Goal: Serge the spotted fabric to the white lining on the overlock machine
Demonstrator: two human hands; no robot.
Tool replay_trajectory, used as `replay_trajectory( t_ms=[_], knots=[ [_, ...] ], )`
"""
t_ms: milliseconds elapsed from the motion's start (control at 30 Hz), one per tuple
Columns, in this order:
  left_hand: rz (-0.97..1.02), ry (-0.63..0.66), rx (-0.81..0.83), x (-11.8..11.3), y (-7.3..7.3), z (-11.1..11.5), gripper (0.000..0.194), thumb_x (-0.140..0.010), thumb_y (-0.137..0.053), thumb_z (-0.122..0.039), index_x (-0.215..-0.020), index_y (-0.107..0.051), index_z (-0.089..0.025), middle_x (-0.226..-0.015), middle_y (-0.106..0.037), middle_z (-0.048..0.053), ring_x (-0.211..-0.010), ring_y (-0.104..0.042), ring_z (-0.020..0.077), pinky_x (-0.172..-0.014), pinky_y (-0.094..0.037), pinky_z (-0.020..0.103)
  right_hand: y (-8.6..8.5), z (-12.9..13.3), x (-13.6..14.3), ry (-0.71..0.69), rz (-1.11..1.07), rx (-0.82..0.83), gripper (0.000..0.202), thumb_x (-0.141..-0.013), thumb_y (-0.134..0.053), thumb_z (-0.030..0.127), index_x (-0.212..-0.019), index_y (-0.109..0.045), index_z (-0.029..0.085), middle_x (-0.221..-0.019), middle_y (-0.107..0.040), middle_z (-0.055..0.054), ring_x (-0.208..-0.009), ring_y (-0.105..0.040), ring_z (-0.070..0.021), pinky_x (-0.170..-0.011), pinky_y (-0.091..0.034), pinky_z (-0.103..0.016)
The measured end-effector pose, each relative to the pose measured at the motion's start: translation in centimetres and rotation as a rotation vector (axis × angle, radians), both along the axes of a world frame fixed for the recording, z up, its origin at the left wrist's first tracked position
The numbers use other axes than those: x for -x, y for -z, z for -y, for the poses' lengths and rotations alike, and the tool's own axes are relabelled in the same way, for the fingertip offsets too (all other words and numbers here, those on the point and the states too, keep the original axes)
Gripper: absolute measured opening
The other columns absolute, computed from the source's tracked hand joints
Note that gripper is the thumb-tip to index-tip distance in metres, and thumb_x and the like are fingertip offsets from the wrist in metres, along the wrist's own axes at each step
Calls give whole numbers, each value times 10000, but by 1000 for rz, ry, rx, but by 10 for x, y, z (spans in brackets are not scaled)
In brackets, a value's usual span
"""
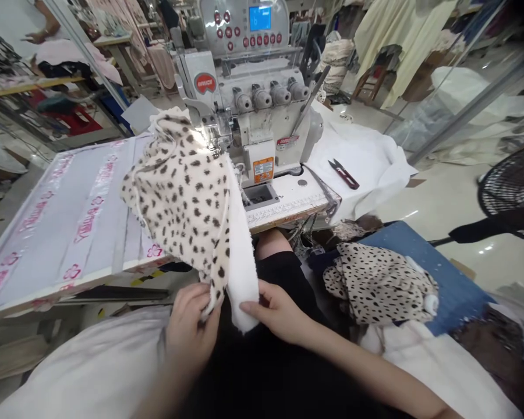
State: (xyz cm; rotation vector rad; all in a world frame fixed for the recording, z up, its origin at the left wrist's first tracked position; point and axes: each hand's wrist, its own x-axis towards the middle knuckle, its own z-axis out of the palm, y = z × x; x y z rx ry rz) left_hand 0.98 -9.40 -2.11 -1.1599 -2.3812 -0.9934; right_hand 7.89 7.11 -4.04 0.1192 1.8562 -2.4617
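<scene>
Spotted fabric (184,195) sits in the curled left hand (191,323).

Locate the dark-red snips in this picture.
In the head view, the snips lie on the white cover, just right of the sewing machine and higher in the picture than the blue surface at right.

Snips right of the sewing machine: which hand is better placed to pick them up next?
Right, I'd judge. The right hand is nearer the snips, though it pinches the white cloth; the left hand grips the spotted cloth, farther away.
</scene>
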Motion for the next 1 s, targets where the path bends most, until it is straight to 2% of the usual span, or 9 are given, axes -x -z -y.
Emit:
replay_trajectory(
  t_ms=[100,233,333,433,533,700,833,1000],
  knots=[
    [-9,159,-46,-5,-15,3,246,-721,-594,18,-881,-546,-163,-808,-569,29,-783,-526,135,-701,-455,274,-12,5,-7,-36,-4,8,223,-765,-611,230,-961,-604,124,-866,-597,-30,-794,-543,-157,-742,-443,-274],
    [-74,283,-44,-12,-34,-4,249,-736,-552,4,-917,-569,-166,-770,-574,33,-745,-525,135,-676,-466,256,-35,6,-19,-56,-88,-159,150,-788,-581,226,-885,-634,124,-763,-564,-6,-694,-500,-126,-668,-419,-234],
    [-94,293,-27,-15,-38,-8,246,-762,-490,-25,-950,-572,-160,-794,-586,56,-750,-539,142,-676,-473,255,-46,5,-27,-17,-143,-319,127,-805,-560,219,-843,-639,127,-728,-540,-1,-648,-460,-107,-619,-389,-211],
    [-128,284,-34,-17,-40,-9,268,-765,-468,-22,-964,-570,-169,-795,-584,55,-745,-546,142,-669,-475,256,-50,4,-35,-19,-133,-385,136,-815,-544,223,-770,-621,120,-705,-525,-6,-629,-449,-104,-594,-378,-208],
    [-145,324,-28,-19,-48,-8,268,-781,-472,-21,-977,-562,-180,-751,-579,33,-704,-538,130,-647,-474,249,-51,5,-40,-13,-100,-347,201,-822,-547,270,-684,-575,126,-620,-482,12,-564,-429,-90,-538,-359,-198],
    [-170,397,11,-20,-53,-6,246,-779,-501,4,-970,-562,-138,-751,-586,36,-698,-527,123,-659,-465,258,-51,5,-43,-50,-26,-167,328,-890,-435,376,-671,-509,143,-599,-492,14,-463,-436,-61,-448,-342,-172],
    [-173,421,39,-21,-51,-6,265,-765,-507,30,-972,-572,-122,-752,-589,33,-710,-537,119,-711,-458,273,-50,3,-42,-30,13,-188,397,-918,-371,394,-623,-477,150,-540,-446,27,-450,-394,-60,-444,-316,-174],
    [-174,420,61,-22,-52,-9,241,-769,-524,15,-951,-587,-129,-719,-578,9,-682,-531,105,-763,-441,279,-46,1,-38,-8,58,-160,430,-910,-377,431,-584,-437,158,-512,-391,39,-464,-349,-66,-436,-271,-188]
  ],
)
